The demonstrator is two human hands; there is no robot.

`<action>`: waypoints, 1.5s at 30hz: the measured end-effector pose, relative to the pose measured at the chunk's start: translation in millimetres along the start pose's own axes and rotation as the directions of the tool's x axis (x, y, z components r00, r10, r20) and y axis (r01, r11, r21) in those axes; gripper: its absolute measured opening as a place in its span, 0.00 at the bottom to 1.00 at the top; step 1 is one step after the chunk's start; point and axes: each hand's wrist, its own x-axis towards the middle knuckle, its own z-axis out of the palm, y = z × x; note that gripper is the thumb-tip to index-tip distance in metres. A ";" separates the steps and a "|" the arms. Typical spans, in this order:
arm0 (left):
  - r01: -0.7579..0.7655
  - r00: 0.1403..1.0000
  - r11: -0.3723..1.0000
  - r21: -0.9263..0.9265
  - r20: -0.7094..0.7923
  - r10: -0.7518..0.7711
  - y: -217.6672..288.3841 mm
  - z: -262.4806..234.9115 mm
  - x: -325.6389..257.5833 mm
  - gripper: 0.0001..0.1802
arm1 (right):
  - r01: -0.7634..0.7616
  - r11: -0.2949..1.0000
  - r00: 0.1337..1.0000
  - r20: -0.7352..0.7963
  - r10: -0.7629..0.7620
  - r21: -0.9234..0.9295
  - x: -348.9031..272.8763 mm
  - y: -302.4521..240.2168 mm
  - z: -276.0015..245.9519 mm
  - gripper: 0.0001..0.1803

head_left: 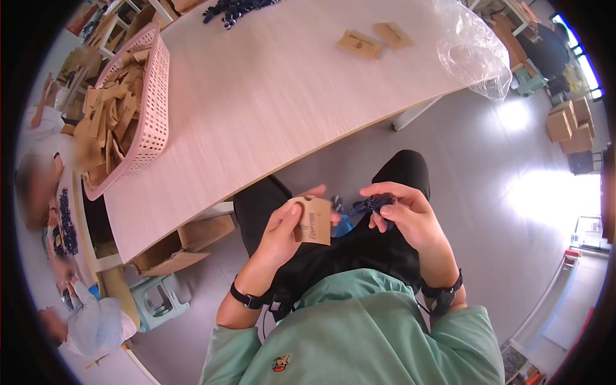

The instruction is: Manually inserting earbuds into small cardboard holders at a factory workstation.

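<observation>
Blurred lettering (310, 226) on brown card (317, 219), dark print (363, 43) on flat packet (359, 45), none clearly legible

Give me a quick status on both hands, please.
Left hand holding brown card. Right hand holding dark-blue bundle. Pink basket on table, away from both hands.

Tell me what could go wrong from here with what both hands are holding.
The dark blue, cord-like bundle in the right hand might snag, as part of it seems to stretch leftward. The flat brown cardboard packet in the left hand could bend if pinched too hard. Either might drop, since both are held beyond the edge of the pale wood-grain table.
</observation>
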 end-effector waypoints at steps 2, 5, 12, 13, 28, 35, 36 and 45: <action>0.047 0.998 0.999 0.026 0.033 -0.048 -3.8 5.7 3.9 0.30 | -0.016 1.000 0.999 -0.030 0.016 0.000 -5.1 2.5 5.1 0.13; 0.109 0.993 0.984 0.139 0.029 -0.114 -5.5 4.7 7.0 0.30 | -0.021 0.988 0.999 -0.034 0.015 -0.152 -9.4 14.6 1.4 0.08; 0.102 0.988 0.988 -0.114 0.128 -0.087 -10.3 5.3 20.2 0.30 | 0.009 0.953 0.998 -0.051 -0.026 -0.302 -18.1 15.8 -16.8 0.04; 0.158 0.984 0.987 0.013 0.082 -0.159 -10.9 2.1 23.3 0.32 | 0.005 0.955 0.998 -0.061 -0.025 -0.296 -19.1 14.0 -18.6 0.04; 0.241 0.928 0.843 0.480 0.140 -0.346 -59.1 31.1 56.4 0.14 | 0.155 0.793 0.976 -0.031 -0.214 -0.590 -18.1 30.2 -44.0 0.12; 0.274 0.945 0.940 0.203 0.124 -0.302 -68.3 28.6 55.4 0.16 | 0.186 0.709 0.937 -0.093 -0.336 -0.680 -21.0 45.9 -55.0 0.12; 0.250 0.953 0.959 0.133 0.140 -0.268 -70.4 29.3 54.5 0.16 | 0.207 0.652 0.932 -0.056 -0.359 -0.729 -22.4 51.1 -57.3 0.12; 0.225 0.974 0.974 0.016 0.002 -0.225 -75.0 40.8 48.4 0.12 | 0.005 0.999 0.978 -0.210 0.005 0.046 -40.8 75.8 -65.2 0.10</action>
